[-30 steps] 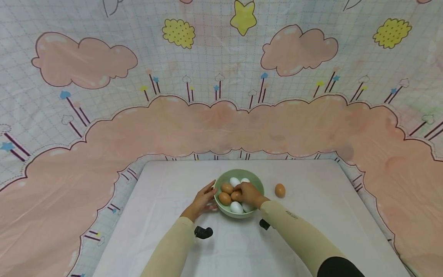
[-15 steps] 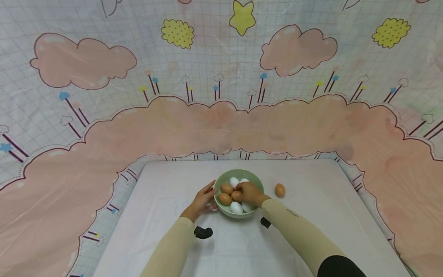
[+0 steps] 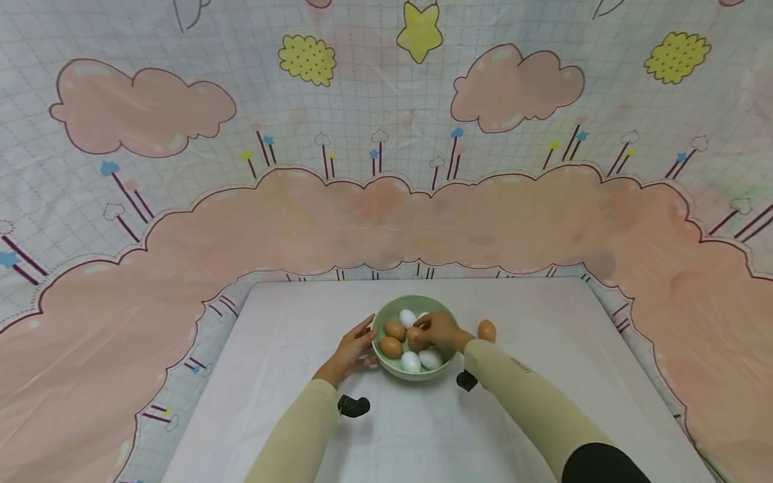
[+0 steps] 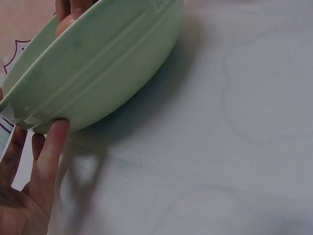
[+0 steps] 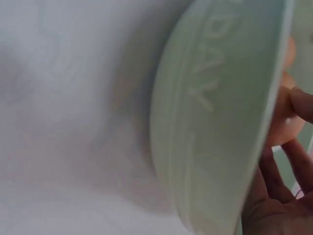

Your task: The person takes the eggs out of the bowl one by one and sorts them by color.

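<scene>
A green bowl point(image 3: 417, 376) stands on the white-covered table, with several white eggs point(image 3: 411, 362) and brown eggs point(image 3: 391, 347) inside. From the left, my left hand point(image 3: 349, 350) touches the bowl's outer wall with fairly straight fingers point(image 4: 53, 152). My right hand point(image 3: 445, 331) reaches over the bowl's right side and pinches a brown egg point(image 3: 416, 338) between thumb and fingers. In the right wrist view this egg point(image 5: 286, 120) shows partly behind the rim. The right hand hides part of a white egg at the back.
Another brown egg point(image 3: 486, 331) lies on the table point(image 3: 531, 308) to the right of the bowl, close to the right wrist and sleeve. A patterned cloth point(image 3: 362, 221) with clouds and stars hangs behind the table.
The right hand has shifted slightly up and to the right, and the brown egg in its fingers has risen a little. The left hand stays at the bowl.
</scene>
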`<state>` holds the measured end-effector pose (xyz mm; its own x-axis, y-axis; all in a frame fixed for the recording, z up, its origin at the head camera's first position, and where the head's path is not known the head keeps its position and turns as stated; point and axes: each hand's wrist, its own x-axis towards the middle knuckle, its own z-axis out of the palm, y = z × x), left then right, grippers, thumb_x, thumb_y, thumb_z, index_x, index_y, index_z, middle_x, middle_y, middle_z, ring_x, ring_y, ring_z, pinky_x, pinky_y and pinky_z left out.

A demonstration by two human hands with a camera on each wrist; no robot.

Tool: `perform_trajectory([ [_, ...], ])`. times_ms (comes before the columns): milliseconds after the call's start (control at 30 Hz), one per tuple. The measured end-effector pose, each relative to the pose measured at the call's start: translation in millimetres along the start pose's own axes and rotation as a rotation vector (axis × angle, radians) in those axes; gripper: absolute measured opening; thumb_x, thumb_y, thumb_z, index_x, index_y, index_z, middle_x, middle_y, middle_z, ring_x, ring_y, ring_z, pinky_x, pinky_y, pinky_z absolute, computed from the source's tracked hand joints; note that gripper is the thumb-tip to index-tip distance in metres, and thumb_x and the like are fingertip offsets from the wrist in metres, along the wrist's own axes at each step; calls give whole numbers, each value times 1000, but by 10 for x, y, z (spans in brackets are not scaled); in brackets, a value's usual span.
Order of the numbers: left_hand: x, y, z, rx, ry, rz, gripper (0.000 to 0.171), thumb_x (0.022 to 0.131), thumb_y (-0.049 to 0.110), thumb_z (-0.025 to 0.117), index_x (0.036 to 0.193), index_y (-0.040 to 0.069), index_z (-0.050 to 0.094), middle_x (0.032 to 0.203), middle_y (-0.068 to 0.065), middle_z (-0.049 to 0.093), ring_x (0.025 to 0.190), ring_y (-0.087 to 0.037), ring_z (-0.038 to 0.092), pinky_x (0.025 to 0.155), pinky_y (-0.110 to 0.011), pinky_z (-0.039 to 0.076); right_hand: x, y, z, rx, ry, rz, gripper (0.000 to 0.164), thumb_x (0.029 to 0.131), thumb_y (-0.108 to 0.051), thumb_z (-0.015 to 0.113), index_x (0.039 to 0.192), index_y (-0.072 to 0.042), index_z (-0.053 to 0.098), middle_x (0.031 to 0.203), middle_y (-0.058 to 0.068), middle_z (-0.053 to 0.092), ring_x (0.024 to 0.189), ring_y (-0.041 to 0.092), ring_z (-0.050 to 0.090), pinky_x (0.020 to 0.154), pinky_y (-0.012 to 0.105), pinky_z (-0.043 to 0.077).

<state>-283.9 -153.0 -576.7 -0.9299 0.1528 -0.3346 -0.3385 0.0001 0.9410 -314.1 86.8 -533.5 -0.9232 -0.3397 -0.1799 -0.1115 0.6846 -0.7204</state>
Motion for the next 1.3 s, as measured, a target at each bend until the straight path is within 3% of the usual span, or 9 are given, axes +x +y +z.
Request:
perform_trajectory([
  [233,-14,12,7,0,-9,6,55,104,29,52,155,24,32,160,-22,21,137,-44,41,88,-52,57,-18,42,-102,252,-64,131,37,84,-15,74,116,4,69,102,14,72,78,16,68,76,29,58],
  [500,-16,9,17,-10,-7,2,55,104,28,52,155,24,33,160,-22,22,137,-44,41,87,-52,57,-83,63,-270,479,-131,208,49,90,-10,68,130,13,54,125,26,60,93,21,68,82,33,60],
  [700,21,-7,15,-19,1,-7,55,103,29,54,154,26,35,160,-20,23,136,-43,42,87,-50,58,-109,77,-376,530,-170,240,52,92,-12,66,135,14,50,129,27,57,100,24,67,85,35,59],
  [967,30,-15,6,-25,-7,-1,55,103,27,53,155,24,34,160,-22,22,136,-44,42,87,-50,58,-100,122,-485,597,-170,251,46,94,-11,65,132,13,53,117,23,64,88,19,69,78,30,60],
  [1300,30,-14,-5,-18,4,-18,55,103,28,54,154,26,35,160,-19,23,136,-42,43,85,-47,59,-187,124,-649,555,-151,271,43,96,-14,63,131,9,55,112,13,65,89,17,66,85,31,59],
])
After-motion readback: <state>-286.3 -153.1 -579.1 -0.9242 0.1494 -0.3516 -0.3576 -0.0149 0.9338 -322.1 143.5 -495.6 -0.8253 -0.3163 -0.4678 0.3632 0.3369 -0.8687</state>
